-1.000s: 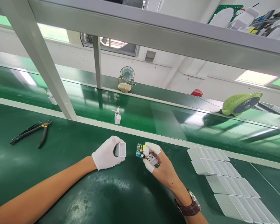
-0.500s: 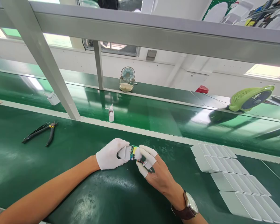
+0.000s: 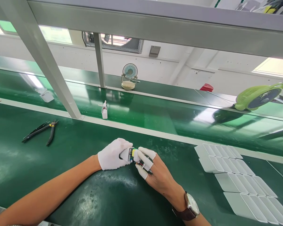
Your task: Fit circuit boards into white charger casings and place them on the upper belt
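Note:
My left hand (image 3: 114, 155), in a white glove, is closed around a small white plastic housing (image 3: 125, 155). Its open end faces right. A circuit board (image 3: 132, 153) with a yellow component sits partly inside that end. White finger cots cover several fingertips of my right hand (image 3: 153, 166), which pinches the board's outer end by a rounded white part (image 3: 136, 156). Dark and red wires show under those fingers, beside a small white piece partly hidden by them.
Black-handled pliers (image 3: 49, 127) lie at the left beside tweezers (image 3: 36, 130). Rows of white housings (image 3: 235, 179) lie at the right. Beyond the pale ledge, a green belt carries a white unit (image 3: 104, 112) and another (image 3: 46, 95). A slanted metal post (image 3: 49, 69) stands at left.
The circuit board has slid further into the white housing as my right hand moved slightly left. Both white units on the belt have shifted left.

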Motion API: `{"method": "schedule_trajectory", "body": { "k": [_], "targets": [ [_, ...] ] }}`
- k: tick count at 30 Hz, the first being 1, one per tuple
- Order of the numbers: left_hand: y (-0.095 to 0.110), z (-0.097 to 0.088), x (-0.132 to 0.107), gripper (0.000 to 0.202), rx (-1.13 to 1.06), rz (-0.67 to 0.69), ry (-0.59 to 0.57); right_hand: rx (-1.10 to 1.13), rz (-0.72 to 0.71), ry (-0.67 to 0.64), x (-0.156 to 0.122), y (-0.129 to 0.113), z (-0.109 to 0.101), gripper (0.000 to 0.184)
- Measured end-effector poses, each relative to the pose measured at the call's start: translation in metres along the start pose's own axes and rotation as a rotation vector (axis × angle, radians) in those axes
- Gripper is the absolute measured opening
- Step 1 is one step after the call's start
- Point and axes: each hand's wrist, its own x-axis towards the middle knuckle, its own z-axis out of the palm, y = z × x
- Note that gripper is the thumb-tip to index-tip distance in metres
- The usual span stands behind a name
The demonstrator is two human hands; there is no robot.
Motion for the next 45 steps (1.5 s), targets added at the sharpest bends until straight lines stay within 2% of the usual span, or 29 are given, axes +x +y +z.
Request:
{"method": "schedule_trajectory", "body": {
  "k": [8,12,14,16,19,22,25,28,30,33,40,45],
  "targets": [
    [-0.003,0.0,0.0,0.068,-0.01,0.022,-0.02,-0.078,-0.046,-0.011,0.002,-0.001,0.0,0.067],
    [-0.002,0.0,-0.001,0.068,-0.018,0.0,-0.016,-0.04,-0.036,0.007,0.002,-0.003,-0.001,0.068],
    [0.001,-0.001,-0.003,0.066,-0.021,-0.083,-0.028,0.022,0.028,0.035,0.001,-0.004,-0.002,0.067],
    [0.004,-0.003,-0.004,0.066,-0.008,-0.222,-0.058,0.099,0.117,0.084,0.001,-0.004,-0.003,0.064],
    [0.007,-0.007,-0.005,0.076,0.036,-0.44,-0.116,0.223,0.271,0.124,0.0,-0.002,-0.002,0.055],
    [0.01,-0.011,-0.003,0.091,0.052,-0.519,-0.137,0.304,0.396,0.151,-0.001,-0.001,0.0,0.048],
    [0.015,-0.014,-0.001,0.103,0.057,-0.463,-0.066,0.38,0.48,0.165,-0.002,-0.004,0.0,0.047],
    [0.024,-0.015,-0.002,0.099,-0.021,-0.347,-0.021,0.441,0.495,0.144,-0.001,-0.01,-0.001,0.047],
    [0.029,-0.014,-0.004,0.088,-0.097,-0.3,-0.025,0.461,0.47,0.131,-0.002,-0.013,-0.001,0.048],
    [0.033,-0.013,-0.006,0.074,-0.138,-0.297,-0.032,0.463,0.435,0.128,-0.003,-0.014,0.0,0.049],
    [0.038,-0.02,-0.002,0.062,-0.19,-0.344,-0.064,0.366,0.289,0.145,-0.008,-0.014,0.005,0.053],
    [0.037,-0.021,-0.004,0.056,-0.179,-0.268,-0.017,0.288,0.171,0.136,-0.007,-0.011,0.005,0.058]
  ]
}}
